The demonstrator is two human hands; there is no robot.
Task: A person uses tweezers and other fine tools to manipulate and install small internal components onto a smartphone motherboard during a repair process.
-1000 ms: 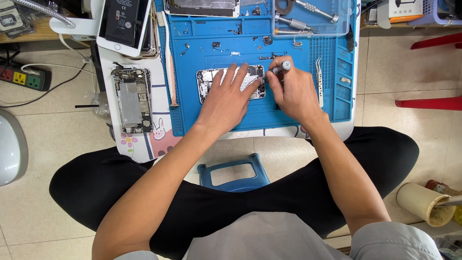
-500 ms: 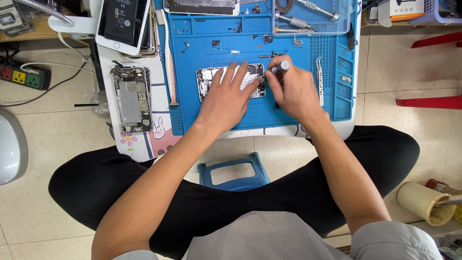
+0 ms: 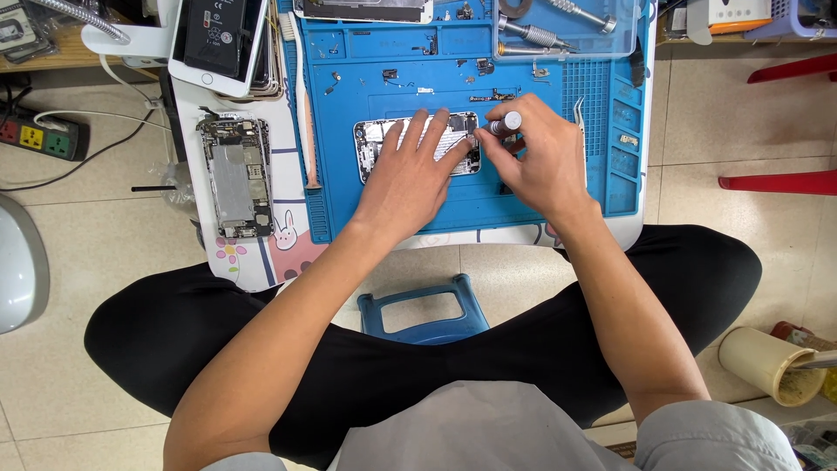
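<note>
Nothing shifted since prior frames | left hand (image 3: 410,179) flat on opened phone (image 3: 417,148), long axis left-right | right hand (image 3: 536,161) pinching screwdriver (image 3: 504,125) at phone's right end, nearer.

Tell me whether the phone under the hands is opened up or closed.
Opened up: the phone on the blue mat shows bare metal internals, no screen.

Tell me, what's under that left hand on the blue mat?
Under the left hand lies an opened phone body on the blue mat. Its silvery insides show at the left end and between the fingers. The middle is covered by the palm, so it cannot be seen.
</note>
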